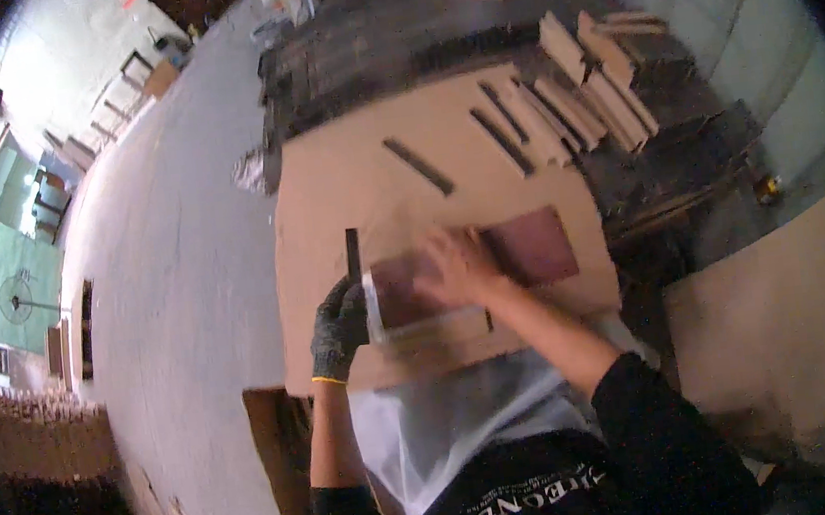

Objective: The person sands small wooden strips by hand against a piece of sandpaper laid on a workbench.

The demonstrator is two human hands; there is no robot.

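Left hand clamped on one dark strip, blurred right hand spread, partly hiding one maroon panel, mid-frame

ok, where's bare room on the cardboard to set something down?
Best: upper left cardboard, between its left edge and the lone dark strip. Narrower: between that strip and the reddish panel. Crowded: upper right, with pale strips, and at the panel, with gloved left hand and bare right hand.

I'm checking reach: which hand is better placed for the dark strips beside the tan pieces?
Probably the right hand: over the maroon panel, it's nearer those dark strips. The gloved left hand is farther, beside the panel's left edge.
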